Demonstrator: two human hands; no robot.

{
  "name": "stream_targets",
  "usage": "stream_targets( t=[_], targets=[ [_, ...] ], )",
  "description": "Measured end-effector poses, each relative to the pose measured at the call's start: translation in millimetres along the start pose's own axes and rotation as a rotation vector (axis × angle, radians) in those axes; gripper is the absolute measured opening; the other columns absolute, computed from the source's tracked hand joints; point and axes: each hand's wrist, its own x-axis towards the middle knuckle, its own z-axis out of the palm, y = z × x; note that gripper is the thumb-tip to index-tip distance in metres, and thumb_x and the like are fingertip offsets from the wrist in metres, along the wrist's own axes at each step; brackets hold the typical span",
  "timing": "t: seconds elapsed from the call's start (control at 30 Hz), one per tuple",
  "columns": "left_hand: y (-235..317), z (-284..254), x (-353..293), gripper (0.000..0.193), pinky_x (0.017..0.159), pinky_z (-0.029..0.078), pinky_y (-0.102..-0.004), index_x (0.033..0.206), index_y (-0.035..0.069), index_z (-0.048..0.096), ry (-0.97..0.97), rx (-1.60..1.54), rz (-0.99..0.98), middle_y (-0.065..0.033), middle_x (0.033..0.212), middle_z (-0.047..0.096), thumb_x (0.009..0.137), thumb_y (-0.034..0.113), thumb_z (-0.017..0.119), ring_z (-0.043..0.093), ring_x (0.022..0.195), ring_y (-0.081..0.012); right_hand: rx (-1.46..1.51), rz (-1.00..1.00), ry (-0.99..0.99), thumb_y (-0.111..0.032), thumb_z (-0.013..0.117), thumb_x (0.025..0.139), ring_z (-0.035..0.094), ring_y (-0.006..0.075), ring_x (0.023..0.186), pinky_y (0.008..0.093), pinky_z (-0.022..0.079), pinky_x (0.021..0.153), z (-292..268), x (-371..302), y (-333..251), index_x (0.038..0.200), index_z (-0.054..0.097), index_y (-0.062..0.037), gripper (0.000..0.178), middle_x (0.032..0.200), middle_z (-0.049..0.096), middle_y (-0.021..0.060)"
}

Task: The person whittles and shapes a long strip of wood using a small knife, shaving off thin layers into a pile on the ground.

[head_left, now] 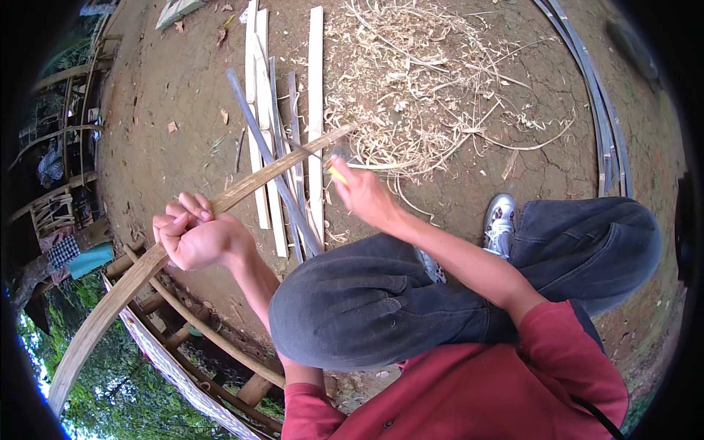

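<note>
My left hand (199,233) is closed round a long bamboo strip (257,181), which slants from the lower left up toward the middle. In my right hand (368,194) is a knife (336,174) with a yellow handle. Its thin dark blade crosses the strip close to the far end, seemingly touching it. Most of the handle is hidden by my fingers. The strip's near part runs past my left wrist to the picture's lower left rim.
Beyond the strip, several pale and dark slats (315,88) lie on the dirt ground. A heap of curled shavings (411,81) spreads beside them. Long dark strips (598,103) lie at the right. A bamboo railing (198,323) borders the left. My bent legs (352,301) are close below my hands.
</note>
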Motion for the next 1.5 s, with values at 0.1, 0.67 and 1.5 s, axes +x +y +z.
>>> stream_targets(
  t=[0.1,0.67,1.5],
  targets=[
    [0.0,2.5,0.1,0.025,0.043,0.018,-0.0253,0.062,0.014,0.019,-0.022,0.0,-0.001,-0.0003,0.056,0.021,0.068,0.001,0.04,0.024,0.048,-0.0123,0.034,-0.149,0.133,-0.009,0.053,0.095,0.065,0.0343,0.053,0.0421,0.052,0.045,-10.8,16.6,43.9,0.111,0.042,-0.0017,0.02,0.064,0.063,0.0224],
    [-3.6,1.1,0.1,0.025,0.043,0.018,-0.0257,0.062,0.014,0.02,-0.048,-0.007,0.014,0.0002,0.057,0.021,0.072,-0.002,0.037,0.023,0.049,-0.012,-0.02,-0.065,0.101,-0.009,0.052,0.095,0.063,0.0312,0.05,0.042,0.048,0.039,-18.0,14.4,55.0,0.114,0.047,0.001,0.022,0.061,0.062,0.0191],
    [-0.2,5.5,1.0,0.026,0.042,0.016,-0.0249,0.063,0.015,0.018,0.02,0.007,-0.012,0.0003,0.056,0.02,0.069,0.0,0.038,0.022,0.047,-0.0118,-0.026,-0.1,0.071,-0.015,0.055,0.095,0.068,0.0367,0.061,0.0455,0.055,0.054,-10.6,-3.1,38.4,0.117,0.054,0.0065,0.031,0.065,0.064,0.0252]
  ],
)
